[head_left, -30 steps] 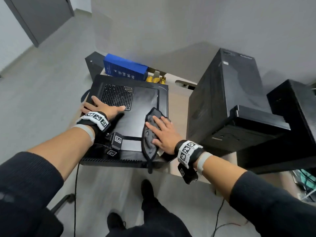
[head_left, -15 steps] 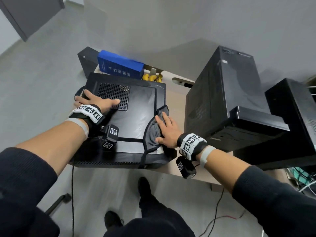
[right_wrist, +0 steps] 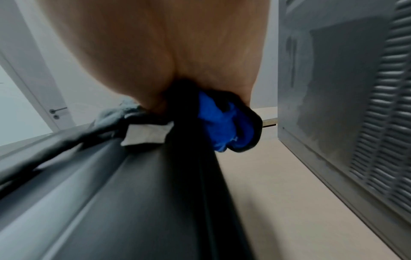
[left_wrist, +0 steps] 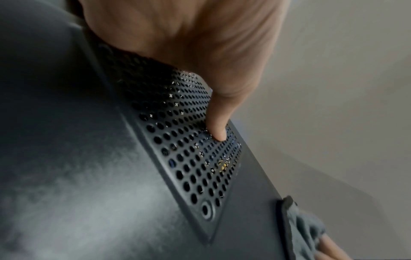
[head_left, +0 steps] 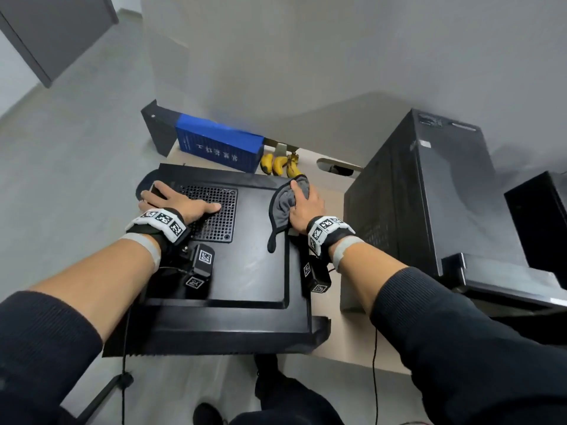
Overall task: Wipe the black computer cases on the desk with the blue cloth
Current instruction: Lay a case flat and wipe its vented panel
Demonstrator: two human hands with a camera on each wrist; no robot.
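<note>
A black computer case (head_left: 254, 256) lies flat on the desk (head_left: 352, 332), its vent grille (head_left: 221, 216) facing up. My left hand (head_left: 181, 204) rests flat on the grille, and the thumb (left_wrist: 218, 126) touches the holes. My right hand (head_left: 306, 204) presses the cloth (head_left: 282, 207) onto the case's far right corner. The cloth looks grey from above, with a blue side (right_wrist: 218, 126) bunched under the palm at the case's right edge. A second black case (head_left: 429, 194) stands upright to the right, and a third (head_left: 540, 216) shows at the frame edge.
A blue box (head_left: 217, 145) and bananas (head_left: 279, 165) lie behind the flat case. A cable hole (head_left: 337, 168) opens in the desk near them. A narrow strip of bare desk (right_wrist: 289, 193) separates the flat case from the upright one. Cables hang below the desk front.
My right hand has slid the cloth away from me along the case's right side, from the near part to the far corner. The left hand has stayed on the grille.
</note>
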